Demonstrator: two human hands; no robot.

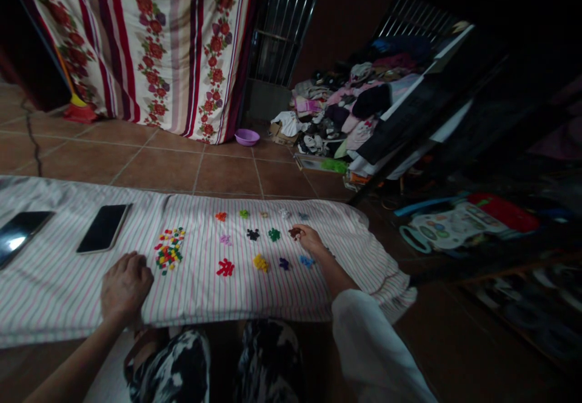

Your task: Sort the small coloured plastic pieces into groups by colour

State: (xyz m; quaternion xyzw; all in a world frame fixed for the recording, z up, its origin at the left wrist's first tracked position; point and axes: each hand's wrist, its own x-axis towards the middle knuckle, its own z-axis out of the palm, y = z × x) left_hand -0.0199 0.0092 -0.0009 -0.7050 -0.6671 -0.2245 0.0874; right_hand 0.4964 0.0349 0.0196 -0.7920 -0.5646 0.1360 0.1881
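Observation:
My right hand (311,240) reaches to the small brown pieces (294,234), with its fingertips pinched together on them. The fingers partly cover that pile. On the striped cloth, my left hand (125,285) rests knuckles up with its fingers curled in; nothing shows in it. Beside it lies a loose spread of mixed red, yellow, green and white pieces (170,251). Sorted by colour around the right hand are several little piles, among them green pieces (273,234), black pieces (253,234), light blue pieces (307,261), yellow pieces (260,262) and red pieces (225,267).
A phone (103,228) and another dark-screened device (22,233) lie at the left of the striped cloth (200,300). Beyond it, a purple basin (247,137) stands on the tiled floor near a floral curtain (150,45) and a heap of clothes (345,103).

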